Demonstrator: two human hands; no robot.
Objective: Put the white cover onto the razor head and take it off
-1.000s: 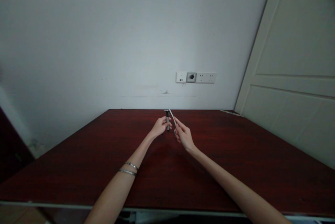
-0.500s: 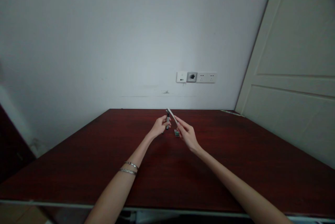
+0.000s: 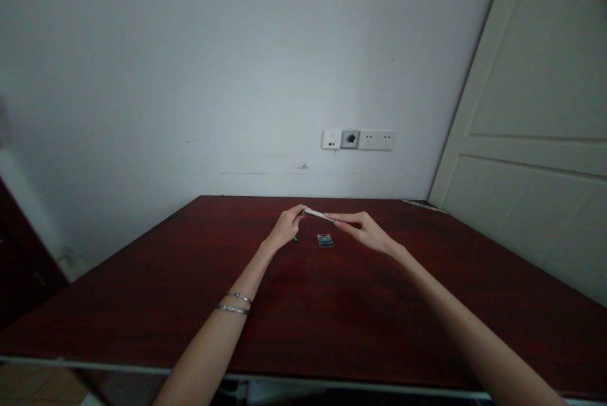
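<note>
Both my hands are held out over the far middle of a dark red table [image 3: 332,317]. My left hand [image 3: 286,227] is closed round a small dark pen-like tool, only its lower tip showing below the fingers. My right hand [image 3: 363,229] pinches the end of a thin white strip [image 3: 317,214] that lies almost level between the two hands, its other end at my left fingertips. A small clear case with green contents [image 3: 325,240] lies on the table just below the strip. Two thin bracelets [image 3: 234,303] circle my left forearm.
A white wall stands behind the table, with a row of sockets [image 3: 358,140] above its far edge. A pale panelled door [image 3: 535,140] fills the right side. The table's near edge runs along the bottom of the view.
The white strip has swung from pointing upward to nearly level. My right hand has moved right and turned palm down, uncovering the small case on the table. The dark tool is now mostly hidden in my left hand.
</note>
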